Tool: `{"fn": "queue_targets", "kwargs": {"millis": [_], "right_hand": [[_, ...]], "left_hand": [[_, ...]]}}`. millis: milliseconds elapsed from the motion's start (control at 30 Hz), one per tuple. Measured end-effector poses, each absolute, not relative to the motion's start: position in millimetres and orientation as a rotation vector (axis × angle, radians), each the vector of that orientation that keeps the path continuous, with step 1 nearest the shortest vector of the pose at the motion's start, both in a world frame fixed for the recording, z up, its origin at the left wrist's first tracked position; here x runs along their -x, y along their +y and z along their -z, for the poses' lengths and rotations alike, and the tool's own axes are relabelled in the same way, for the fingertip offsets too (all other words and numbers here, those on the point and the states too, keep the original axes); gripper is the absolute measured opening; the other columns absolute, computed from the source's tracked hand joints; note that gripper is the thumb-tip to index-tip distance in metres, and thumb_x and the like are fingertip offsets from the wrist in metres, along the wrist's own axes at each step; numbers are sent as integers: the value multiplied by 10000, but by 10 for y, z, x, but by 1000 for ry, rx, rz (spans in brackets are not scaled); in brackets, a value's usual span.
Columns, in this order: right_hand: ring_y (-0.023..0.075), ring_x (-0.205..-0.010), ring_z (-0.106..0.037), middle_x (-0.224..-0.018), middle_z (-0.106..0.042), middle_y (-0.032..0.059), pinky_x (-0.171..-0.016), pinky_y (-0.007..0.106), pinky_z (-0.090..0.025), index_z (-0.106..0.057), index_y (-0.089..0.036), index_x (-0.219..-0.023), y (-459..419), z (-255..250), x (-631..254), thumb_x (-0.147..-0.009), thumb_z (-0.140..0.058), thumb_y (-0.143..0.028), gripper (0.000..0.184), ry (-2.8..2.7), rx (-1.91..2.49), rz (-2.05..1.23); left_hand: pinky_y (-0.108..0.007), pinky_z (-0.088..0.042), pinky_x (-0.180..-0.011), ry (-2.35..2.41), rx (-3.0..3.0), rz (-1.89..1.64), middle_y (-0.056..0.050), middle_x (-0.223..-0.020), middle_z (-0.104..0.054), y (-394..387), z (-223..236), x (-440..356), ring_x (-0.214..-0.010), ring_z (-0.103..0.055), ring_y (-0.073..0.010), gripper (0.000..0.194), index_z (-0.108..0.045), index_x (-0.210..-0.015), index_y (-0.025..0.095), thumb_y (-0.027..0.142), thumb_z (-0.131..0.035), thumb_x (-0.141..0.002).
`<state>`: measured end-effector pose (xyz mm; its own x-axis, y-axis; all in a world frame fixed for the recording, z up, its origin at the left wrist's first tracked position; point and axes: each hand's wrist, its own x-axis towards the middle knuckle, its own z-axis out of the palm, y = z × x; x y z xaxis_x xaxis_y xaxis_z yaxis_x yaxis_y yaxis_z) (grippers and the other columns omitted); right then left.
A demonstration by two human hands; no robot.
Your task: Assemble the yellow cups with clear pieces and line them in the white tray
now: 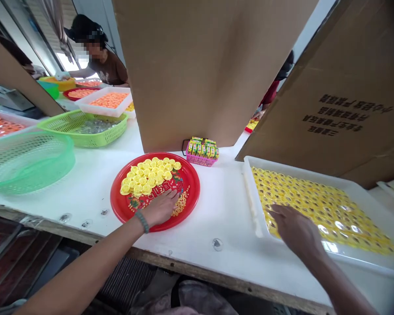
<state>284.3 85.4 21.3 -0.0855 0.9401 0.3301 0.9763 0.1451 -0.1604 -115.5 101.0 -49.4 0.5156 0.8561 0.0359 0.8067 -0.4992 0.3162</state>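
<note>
My left hand (162, 208), with a beaded bracelet on its wrist, is over the red round tray (195, 188). Its fingers are drawn together beside a scatter of small pale-yellow bits (181, 204); what they hold, if anything, is hidden. Yellow flower-like discs (147, 177) lie heaped on the far side of that tray. At the near left part of the white plastic tray (254, 210), my right hand (295, 227) has its fingers closed, and I cannot make out anything in them. Rows of yellow pieces with dark centres and shiny clear tops (308, 199) fill this tray.
A pink basket of small boxes (202, 153) stands behind the red tray, against a cardboard panel (200, 78). Leftward are green baskets (29, 162) and trays of orange pieces (110, 99). Clear round pieces (217, 244) lie near the table edge. Another person (107, 65) works beyond.
</note>
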Motion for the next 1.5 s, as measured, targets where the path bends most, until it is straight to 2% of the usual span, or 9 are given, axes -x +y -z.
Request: {"fn": "queue_targets", "kwargs": {"millis": [133, 233, 433, 567, 767, 900, 1100, 1333, 1500], "right_hand": [[187, -932, -627, -1035, -663, 88, -826, 305, -498, -627, -186, -1030, 1102, -203, -1664, -906, -399, -217, 261, -2399, 1358, -240], [190, -943, -608, -1018, -652, 80, -768, 280, -508, -629, -205, -1004, 1405, -39, -932, -830, -414, -31, 327, -2672, 1260, -252], [309, -935, -582, -1020, -618, 183, -723, 430, -514, -643, -141, -965, 1592, 255, -232, -773, -545, -64, 228, -2698, 1489, -165], [304, -883, -608, -1041, -600, 208, -664, 399, -526, -631, -86, -995, 1261, 285, -13, -741, -577, -72, 260, -2767, 1545, -209], [201, -820, -619, -909, -640, 78, -697, 291, -500, -650, -165, -858, 1185, 200, 201, -837, -509, -201, 147, -2885, 1139, -550], [186, -896, -596, -1005, -619, 97, -765, 273, -469, -618, -154, -1001, 1730, 162, 178, -892, -467, -243, 207, -2545, 1331, -390], [192, -917, -572, -1004, -608, 92, -781, 273, -443, -605, -140, -990, 2196, 306, 178, -783, -650, -304, 269, -2467, 1296, -441], [131, -656, -546, -746, -599, -1, -579, 228, -412, -560, -166, -850, 2077, 405, 6, -714, -681, -345, 256, -2455, 1318, -561], [133, -693, -542, -804, -597, -1, -615, 240, -428, -540, -186, -891, 1935, 431, -154, -728, -638, -283, 213, -2445, 1199, -611]], "left_hand": [[-395, -286, -1075, 1514, -2375, -309, -142, -1318, -523, 649, 482, 1449, -1250, -452, -236, 427, -543, -1237, 131, 148, -366, -849], [-440, -299, -1066, 1545, -2327, -331, -134, -1237, -594, 520, 397, 1517, -1202, -501, -257, 379, -608, -1162, 160, 209, -366, -874], [-450, -390, -1010, 1804, -2174, -463, -145, -1276, -561, 302, 295, 1570, -1168, -523, -281, 423, -555, -1237, 158, 300, -398, -872], [-450, -427, -990, 1929, -2100, -701, -136, -1250, -580, 212, 442, 1678, -1146, -539, -281, 402, -579, -1211, 169, 297, -409, -870], [-406, -496, -931, 2002, -2071, -1006, -126, -1184, -619, 213, 625, 1759, -1073, -587, -237, 392, -573, -1200, 131, 214, -398, -859], [-387, -503, -923, 2033, -2023, -1099, -114, -1145, -638, 230, 626, 1734, -1056, -597, -224, 354, -589, -1164, 142, 235, -418, -868], [-374, -513, -899, 2064, -1914, -1150, -105, -1127, -647, 235, 647, 1693, -1029, -612, -222, 322, -617, -1113, 160, 275, -441, -868], [-385, -476, -939, 2012, -1814, -1158, -99, -1118, -650, 211, 613, 1677, -1040, -600, -221, 311, -630, -1083, 172, 314, -447, -875], [-384, -478, -925, 1988, -1791, -1144, -97, -1102, -656, 246, 552, 1588, -1024, -605, -221, 303, -632, -1076, 172, 298, -459, -861]]}}
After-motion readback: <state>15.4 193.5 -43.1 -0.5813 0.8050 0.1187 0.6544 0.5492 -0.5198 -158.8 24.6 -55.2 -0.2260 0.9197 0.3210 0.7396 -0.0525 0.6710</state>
